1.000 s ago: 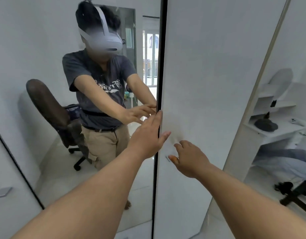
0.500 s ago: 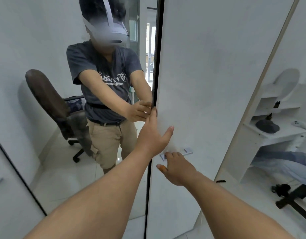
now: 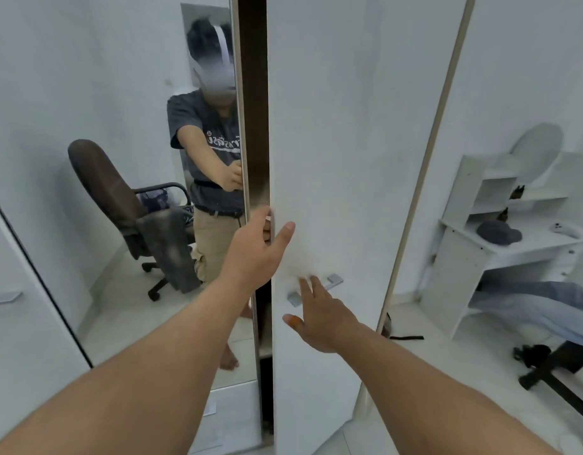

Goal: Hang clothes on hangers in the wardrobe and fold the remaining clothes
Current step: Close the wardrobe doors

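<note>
Wardrobe being opened, the first step before any hanging. At frame centre the left hand [image 3: 257, 247] grips the free edge of the white wardrobe door [image 3: 342, 142], fingers hooked behind it and thumb on its face; a dark gap shows between this door and the mirrored door [image 3: 119, 93] at left. Just below, the right hand [image 3: 319, 316] is released, fingers straight, tips at the metal door handle [image 3: 316, 289]. A dark garment [image 3: 168, 247] draped on the office chair [image 3: 109, 192] appears in the mirror, centre left; no hangers are visible. Next move, by judgement: swing the door wide to reach inside.
</note>
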